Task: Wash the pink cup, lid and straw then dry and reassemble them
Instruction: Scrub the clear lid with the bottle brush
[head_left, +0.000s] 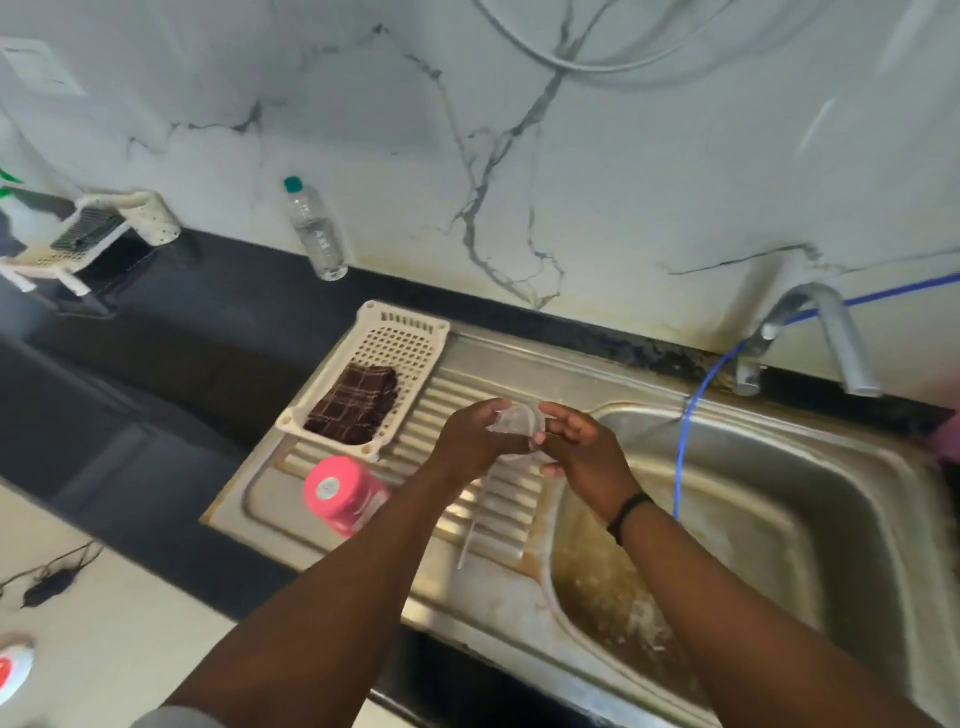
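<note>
Nearest the camera, two bare forearms reach forward over the steel sink unit, the right one wearing a dark band at the wrist. On the ribbed drainboard (498, 525) just below the hands lies a clear straw (470, 538), its upper end hidden under the left hand; whether it is touched cannot be told. To its left the pink cup (343, 493) stands upside down on the drainboard, base toward the camera.

Above the drainboard, the left hand (470, 439) and the right hand (582, 452) meet around a clear lid (517, 423). Each grip is clamped on the lid: the left fingers curl over its left edge, the right thumb and fingers pinch its right edge, so that the lid hangs between them, tilted toward the camera.

To the right the sink basin (779, 519) shows brown staining along its near wall. A thin blue tube (685, 441) drops over the far rim into it.

Beyond the hands a cream perforated tray (415, 332) sits at the far left of the drainboard, holding a folded dark checked cloth (356, 402). Farther right the metal tap (810, 338) arches over the basin.

On the dark worktop (208, 322) against the marble-patterned wall stands a clear water bottle (315, 231) with a teal cap, leaning slightly, and far left a small white rack (93, 234).
</note>
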